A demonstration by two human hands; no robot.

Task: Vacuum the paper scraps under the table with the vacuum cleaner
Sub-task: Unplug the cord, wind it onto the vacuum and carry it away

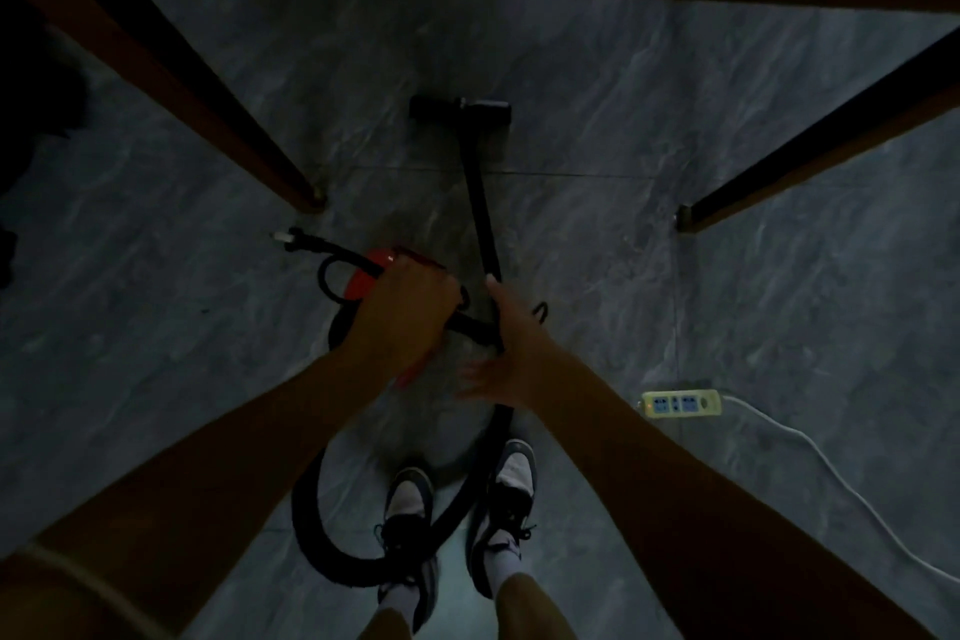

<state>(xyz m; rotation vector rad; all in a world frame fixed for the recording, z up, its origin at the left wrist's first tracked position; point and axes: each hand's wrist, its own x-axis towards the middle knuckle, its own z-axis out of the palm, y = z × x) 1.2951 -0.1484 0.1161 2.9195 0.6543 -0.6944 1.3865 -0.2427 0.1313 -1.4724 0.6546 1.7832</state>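
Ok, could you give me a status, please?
Left hand grips red vacuum body. Right hand on black wand. Plug loose, apart from pale power strip.

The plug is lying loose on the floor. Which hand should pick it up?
Left. The plug lies left of the red vacuum cleaner, just beyond the left hand gripping it. The right hand is across on the wand, farther away.
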